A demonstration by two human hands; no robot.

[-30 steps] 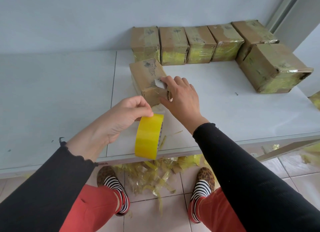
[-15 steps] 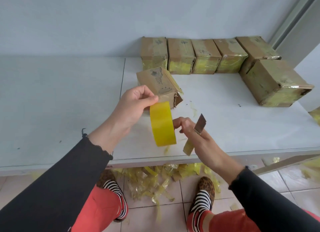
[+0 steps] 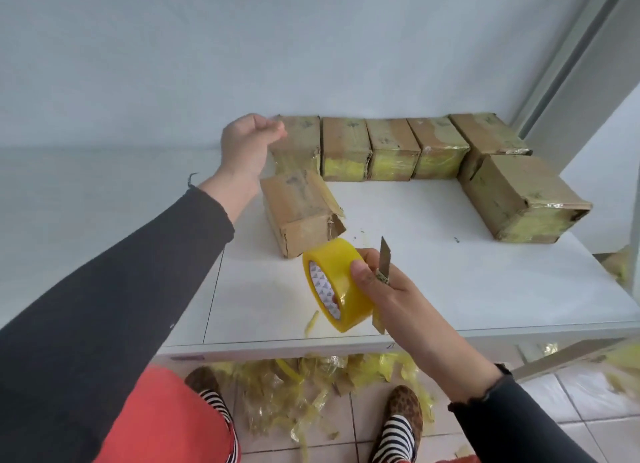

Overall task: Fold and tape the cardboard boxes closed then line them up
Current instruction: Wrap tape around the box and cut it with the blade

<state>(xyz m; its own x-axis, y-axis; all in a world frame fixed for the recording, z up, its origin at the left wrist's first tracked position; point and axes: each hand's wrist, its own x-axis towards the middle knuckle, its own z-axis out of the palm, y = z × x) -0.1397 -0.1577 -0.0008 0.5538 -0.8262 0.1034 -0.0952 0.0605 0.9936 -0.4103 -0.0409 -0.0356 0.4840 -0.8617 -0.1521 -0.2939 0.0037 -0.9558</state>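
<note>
Small packing corner, likely home or back room, not factory. Plain white worktop against bare pale wall. Taped cardboard boxes lined along wall. Yellow tape scraps littering tiled floor under worktop. Tape roll and bare knife blade as only tools. Person in slippers, striped socks.

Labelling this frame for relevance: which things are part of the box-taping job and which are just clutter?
Job:
- tape roll and blade, both in right hand
- near box, one end flap torn
- taped boxes lined up along the wall
- left hand, raised, holding nothing

Clutter:
- tape scraps on the floor
- table
</note>
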